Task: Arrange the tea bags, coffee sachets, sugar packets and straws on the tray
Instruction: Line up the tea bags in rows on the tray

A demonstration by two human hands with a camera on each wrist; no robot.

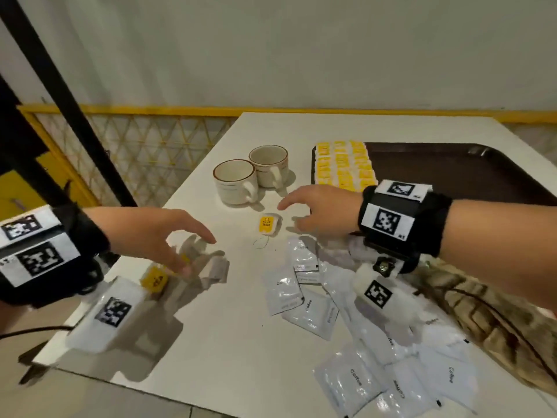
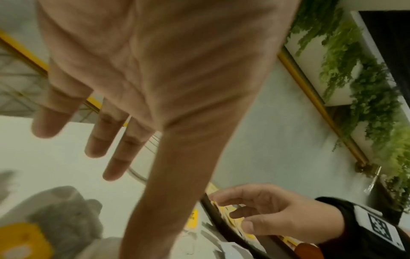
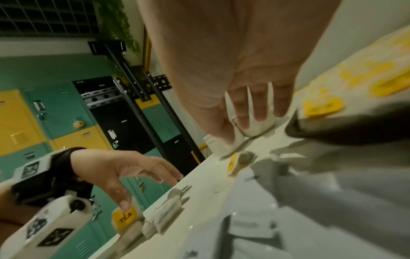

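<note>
Meanwhile, both hands' spread fingers (image 1: pixel 208 236) over loose tea bags (image 1: pixel 268 224).

dark brown tray (image 1: pixel 446 167), yellow tea bags (image 1: pixel 343 165)

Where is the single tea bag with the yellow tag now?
In the head view the single tea bag lies flat on the white table, between the two hands, just in front of the two cups and left of the right hand.
</note>
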